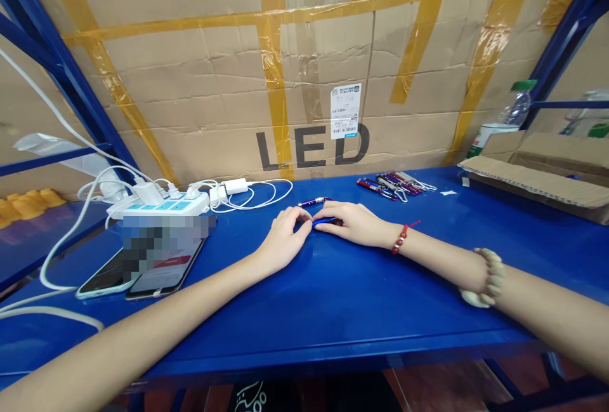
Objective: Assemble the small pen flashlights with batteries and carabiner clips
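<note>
Near the middle of the blue table (285, 310), my left hand (284, 239) and my right hand (349, 223) meet at the fingertips. A small blue object (324, 222) lies between the thumb and fingers of my right hand, and its left end touches the fingertips of my left hand. Just behind my hands lies a purple metallic pen-like item (311, 202). Farther back on the right is a pile of red, purple and silver pen-like items (397, 185) with metal clips.
Two phones (166, 272) lie at the left, before a white power strip (176, 204) with plugs and looping white cables (280, 193). An open cardboard box (537, 186) and a bottle (504, 117) stand at the right. A cardboard sheet (204, 94) rises behind the table.
</note>
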{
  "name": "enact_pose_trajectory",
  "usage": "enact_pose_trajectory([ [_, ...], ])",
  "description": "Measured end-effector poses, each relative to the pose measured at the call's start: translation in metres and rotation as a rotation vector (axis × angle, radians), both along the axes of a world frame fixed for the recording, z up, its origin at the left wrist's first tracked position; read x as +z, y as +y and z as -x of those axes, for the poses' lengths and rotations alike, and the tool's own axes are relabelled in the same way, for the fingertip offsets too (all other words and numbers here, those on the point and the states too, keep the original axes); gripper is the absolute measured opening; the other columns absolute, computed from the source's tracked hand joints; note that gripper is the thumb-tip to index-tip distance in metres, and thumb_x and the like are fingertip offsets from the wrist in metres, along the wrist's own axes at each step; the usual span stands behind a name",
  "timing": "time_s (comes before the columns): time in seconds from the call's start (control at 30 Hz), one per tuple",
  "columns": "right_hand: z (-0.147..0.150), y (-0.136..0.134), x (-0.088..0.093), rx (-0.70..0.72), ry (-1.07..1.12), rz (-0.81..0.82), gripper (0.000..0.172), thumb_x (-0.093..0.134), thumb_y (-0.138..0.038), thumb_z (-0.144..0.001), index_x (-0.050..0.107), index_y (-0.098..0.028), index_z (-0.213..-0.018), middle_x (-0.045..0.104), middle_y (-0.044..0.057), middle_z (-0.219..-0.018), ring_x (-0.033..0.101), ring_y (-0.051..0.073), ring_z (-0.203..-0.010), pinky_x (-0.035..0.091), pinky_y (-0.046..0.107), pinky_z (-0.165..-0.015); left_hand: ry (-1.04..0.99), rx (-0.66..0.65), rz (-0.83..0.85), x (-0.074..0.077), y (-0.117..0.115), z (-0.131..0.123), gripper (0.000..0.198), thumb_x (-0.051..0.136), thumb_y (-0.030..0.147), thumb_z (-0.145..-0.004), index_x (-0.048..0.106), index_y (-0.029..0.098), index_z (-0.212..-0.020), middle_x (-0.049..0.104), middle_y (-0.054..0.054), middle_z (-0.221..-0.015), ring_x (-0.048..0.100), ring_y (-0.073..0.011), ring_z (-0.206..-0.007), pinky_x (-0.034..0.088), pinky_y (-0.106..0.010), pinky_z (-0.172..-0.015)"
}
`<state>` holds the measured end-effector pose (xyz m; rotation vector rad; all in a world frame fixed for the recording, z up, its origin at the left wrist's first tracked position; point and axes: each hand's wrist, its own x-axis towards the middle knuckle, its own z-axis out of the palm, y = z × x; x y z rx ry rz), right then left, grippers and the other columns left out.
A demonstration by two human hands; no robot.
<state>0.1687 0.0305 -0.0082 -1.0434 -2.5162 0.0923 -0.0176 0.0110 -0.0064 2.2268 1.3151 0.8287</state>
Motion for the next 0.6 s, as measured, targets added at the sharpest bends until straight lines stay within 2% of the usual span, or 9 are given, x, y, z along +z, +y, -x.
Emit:
enact_pose_trajectory([
  [0.2, -0.0001, -0.0007, -0.0005, -0.013, -0.005, -0.014, 0.029, 0.043, -0.040, -0.089, 0.062, -0.026, -0.107, 0.061, 0.005, -0.105, 0.056, 0.021, -0.103, 0.047, 0.029, -0.070, -0.004, -0.001, -0.009, 0.0001, -0.0002, -0.0005, 0.012, 0.043, 0.023, -0.085, 0.054, 0.020, -0.088, 0.059, -0.004, -0.097, 0.051, -0.0196, -0.099, 0.037, -0.038, -0.093],
  [0.43, -0.0007, -0.0012, -0.0008, -0.030, -0.008, -0.032, 0.029, 0.044, -0.034, -0.089, 0.058, -0.028, -0.114, 0.056, 0.004, -0.120, 0.048, 0.020, -0.117, 0.045, 0.032, -0.086, -0.012, 0.005, -0.021, -0.0005, -0.0006, -0.0004, 0.011, 0.043, 0.022, -0.084, 0.054, 0.020, -0.088, 0.059, -0.003, -0.096, 0.051, -0.0191, -0.099, 0.037, -0.037, -0.093],
  [0.6, -0.0007, 0.0010, -0.0015, 0.006, 0.027, -0.085, 0.025, 0.043, -0.028, -0.089, 0.059, -0.026, -0.108, 0.059, 0.003, -0.110, 0.051, 0.018, -0.112, 0.044, 0.032, -0.088, -0.013, 0.005, -0.018, -0.0007, -0.0005, 0.0000, 0.012, 0.043, 0.021, -0.084, 0.054, 0.021, -0.089, 0.058, -0.003, -0.097, 0.051, -0.0189, -0.100, 0.037, -0.037, -0.093],
])
